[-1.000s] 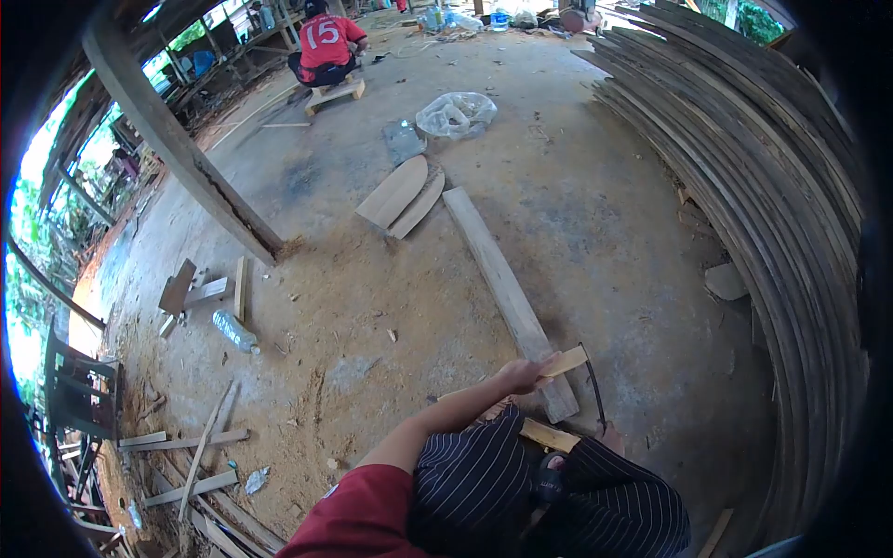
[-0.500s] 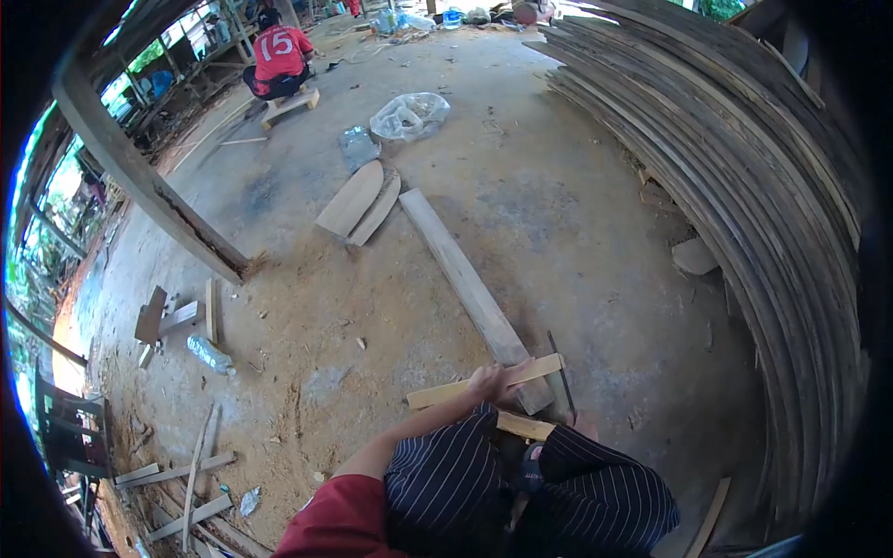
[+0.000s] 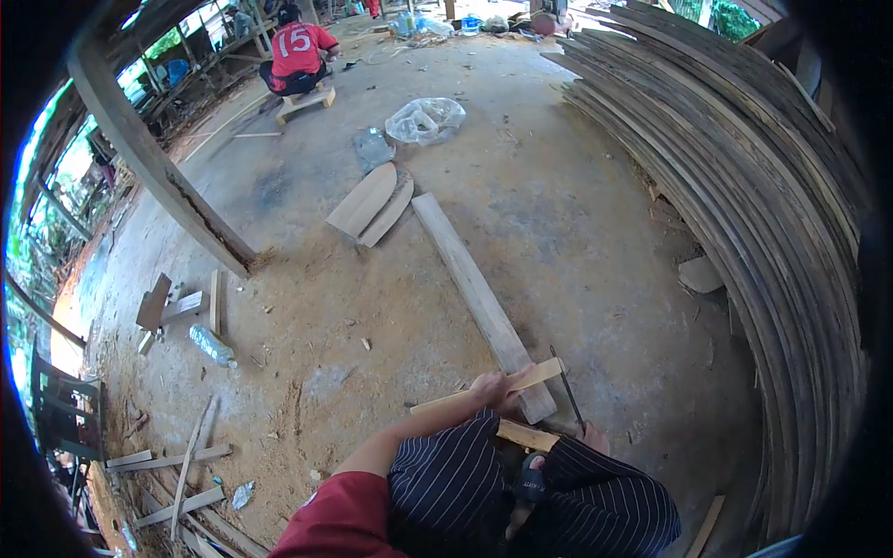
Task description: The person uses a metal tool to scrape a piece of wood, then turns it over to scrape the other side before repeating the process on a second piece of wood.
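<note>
My left hand [image 3: 489,387] grips a short, pale wooden board [image 3: 538,374] and presses it down. The board lies crosswise over the near end of a long wooden beam [image 3: 470,288] on the floor. At the board's right end stands the thin dark blade of a saw [image 3: 566,389], seen nearly edge-on and touching or very close to the wood. My right hand [image 3: 593,437] is closed at the saw's near end, partly hidden behind my knee; the handle does not show. A wooden block [image 3: 526,434] sits between my knees, close to the beam.
Stacked long planks [image 3: 716,177] line the right side. Two rounded boards [image 3: 372,205], a clear plastic bag [image 3: 425,121] and a wooden post [image 3: 158,167] stand or lie ahead. A plastic bottle [image 3: 211,345] and wood scraps [image 3: 181,507] lie left. Another person [image 3: 299,56] squats farther off.
The saw and my right hand have come slightly back toward me, and more of the right hand shows. My left hand keeps its place on the board. The whole view has shifted a little.
</note>
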Demonstrator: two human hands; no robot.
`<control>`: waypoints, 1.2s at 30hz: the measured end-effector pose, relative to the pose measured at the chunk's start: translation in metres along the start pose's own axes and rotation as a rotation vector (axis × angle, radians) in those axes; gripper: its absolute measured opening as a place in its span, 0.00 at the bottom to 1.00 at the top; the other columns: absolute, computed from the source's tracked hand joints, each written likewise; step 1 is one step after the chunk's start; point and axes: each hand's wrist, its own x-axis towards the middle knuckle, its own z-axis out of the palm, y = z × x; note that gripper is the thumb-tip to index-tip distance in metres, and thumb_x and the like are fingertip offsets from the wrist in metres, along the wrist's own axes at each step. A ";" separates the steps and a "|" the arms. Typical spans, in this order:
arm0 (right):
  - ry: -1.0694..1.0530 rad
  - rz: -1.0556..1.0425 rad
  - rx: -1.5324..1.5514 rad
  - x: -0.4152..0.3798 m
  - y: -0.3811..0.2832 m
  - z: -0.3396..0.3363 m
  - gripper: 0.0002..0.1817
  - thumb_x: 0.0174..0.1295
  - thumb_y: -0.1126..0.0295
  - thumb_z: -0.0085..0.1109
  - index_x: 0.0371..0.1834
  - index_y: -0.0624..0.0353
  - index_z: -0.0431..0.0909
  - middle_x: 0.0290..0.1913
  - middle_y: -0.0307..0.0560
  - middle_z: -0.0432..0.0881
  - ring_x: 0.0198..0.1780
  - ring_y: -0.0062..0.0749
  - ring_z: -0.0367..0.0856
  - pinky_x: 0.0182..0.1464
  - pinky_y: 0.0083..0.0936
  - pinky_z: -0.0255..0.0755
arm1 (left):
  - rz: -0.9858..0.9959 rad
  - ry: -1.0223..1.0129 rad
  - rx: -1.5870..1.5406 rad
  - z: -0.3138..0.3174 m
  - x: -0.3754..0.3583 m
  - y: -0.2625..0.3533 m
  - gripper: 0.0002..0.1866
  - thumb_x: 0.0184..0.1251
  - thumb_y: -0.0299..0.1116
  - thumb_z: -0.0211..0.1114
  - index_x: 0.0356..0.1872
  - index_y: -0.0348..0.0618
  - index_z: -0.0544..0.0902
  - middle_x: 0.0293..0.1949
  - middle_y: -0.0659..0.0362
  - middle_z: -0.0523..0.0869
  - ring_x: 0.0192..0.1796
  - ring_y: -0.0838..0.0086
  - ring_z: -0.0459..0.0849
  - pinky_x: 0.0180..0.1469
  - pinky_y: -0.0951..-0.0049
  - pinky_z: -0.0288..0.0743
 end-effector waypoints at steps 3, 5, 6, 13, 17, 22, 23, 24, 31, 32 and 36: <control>0.038 0.005 0.008 0.017 -0.017 0.003 0.21 0.67 0.52 0.42 0.44 0.59 0.75 0.37 0.62 0.82 0.42 0.59 0.81 0.44 0.51 0.74 | 0.009 -0.008 -0.025 0.009 -0.005 0.011 0.36 0.68 0.51 0.50 0.73 0.65 0.45 0.26 0.43 0.83 0.29 0.47 0.84 0.31 0.49 0.77; 0.081 0.032 0.021 0.022 -0.027 0.000 0.21 0.67 0.52 0.43 0.43 0.60 0.75 0.37 0.62 0.82 0.41 0.59 0.81 0.44 0.51 0.73 | 0.017 0.042 -0.060 0.013 -0.007 0.016 0.36 0.68 0.51 0.50 0.73 0.66 0.45 0.27 0.43 0.83 0.29 0.47 0.84 0.31 0.49 0.77; 0.077 0.030 0.033 0.023 -0.026 0.002 0.21 0.67 0.52 0.43 0.44 0.60 0.75 0.37 0.63 0.82 0.42 0.60 0.81 0.44 0.51 0.73 | 0.032 0.086 -0.086 0.013 -0.009 0.016 0.36 0.68 0.51 0.50 0.73 0.66 0.45 0.27 0.43 0.83 0.30 0.47 0.84 0.31 0.49 0.76; 0.063 -0.062 0.071 0.001 0.053 0.072 0.19 0.66 0.53 0.45 0.44 0.58 0.75 0.37 0.63 0.82 0.42 0.61 0.80 0.44 0.51 0.74 | 0.031 0.130 0.035 0.005 -0.009 0.013 0.36 0.68 0.50 0.50 0.73 0.66 0.43 0.26 0.42 0.83 0.29 0.47 0.84 0.31 0.47 0.76; -0.007 -0.040 0.065 -0.013 0.055 0.055 0.19 0.66 0.54 0.45 0.45 0.58 0.74 0.38 0.63 0.81 0.43 0.61 0.80 0.45 0.51 0.73 | -0.003 0.049 -0.072 0.005 -0.008 0.012 0.36 0.68 0.51 0.50 0.73 0.68 0.44 0.27 0.42 0.83 0.30 0.46 0.83 0.32 0.46 0.76; -0.028 -0.117 0.013 0.001 0.057 0.040 0.18 0.66 0.54 0.45 0.47 0.57 0.73 0.41 0.64 0.81 0.44 0.61 0.79 0.46 0.52 0.73 | -0.094 0.003 -0.028 0.002 0.002 0.005 0.37 0.68 0.51 0.50 0.73 0.66 0.43 0.29 0.41 0.84 0.31 0.46 0.84 0.34 0.47 0.77; -0.044 -0.186 -0.021 0.010 0.062 0.043 0.19 0.66 0.54 0.44 0.47 0.57 0.73 0.41 0.64 0.81 0.45 0.61 0.79 0.47 0.52 0.73 | -0.054 -0.015 -0.021 0.001 0.003 0.001 0.37 0.68 0.52 0.49 0.73 0.67 0.42 0.29 0.41 0.84 0.32 0.46 0.84 0.34 0.47 0.77; -0.036 -0.153 0.019 0.012 0.053 0.034 0.19 0.66 0.54 0.44 0.47 0.57 0.74 0.41 0.64 0.81 0.45 0.62 0.79 0.47 0.52 0.72 | -0.015 -0.033 -0.015 0.000 0.002 -0.002 0.37 0.68 0.52 0.49 0.73 0.67 0.42 0.29 0.41 0.84 0.32 0.46 0.84 0.34 0.48 0.77; -0.007 0.018 0.122 0.031 -0.033 -0.009 0.20 0.68 0.52 0.40 0.44 0.57 0.74 0.41 0.63 0.81 0.44 0.62 0.79 0.48 0.52 0.72 | 0.083 0.107 -0.074 0.013 -0.006 0.009 0.36 0.67 0.50 0.52 0.73 0.64 0.48 0.26 0.43 0.83 0.28 0.46 0.83 0.29 0.50 0.76; -0.031 0.028 0.126 0.027 -0.033 -0.010 0.20 0.68 0.52 0.40 0.45 0.56 0.74 0.41 0.63 0.81 0.44 0.62 0.79 0.48 0.51 0.72 | 0.068 0.082 -0.048 0.011 -0.006 0.010 0.36 0.67 0.51 0.52 0.73 0.64 0.48 0.26 0.44 0.83 0.28 0.46 0.83 0.28 0.50 0.77; -0.037 0.086 0.183 0.002 -0.007 0.027 0.21 0.68 0.51 0.41 0.47 0.56 0.75 0.42 0.64 0.80 0.46 0.60 0.79 0.48 0.51 0.72 | 0.005 -0.007 0.057 -0.006 -0.007 0.013 0.37 0.67 0.53 0.51 0.73 0.67 0.46 0.27 0.44 0.84 0.30 0.46 0.84 0.31 0.48 0.77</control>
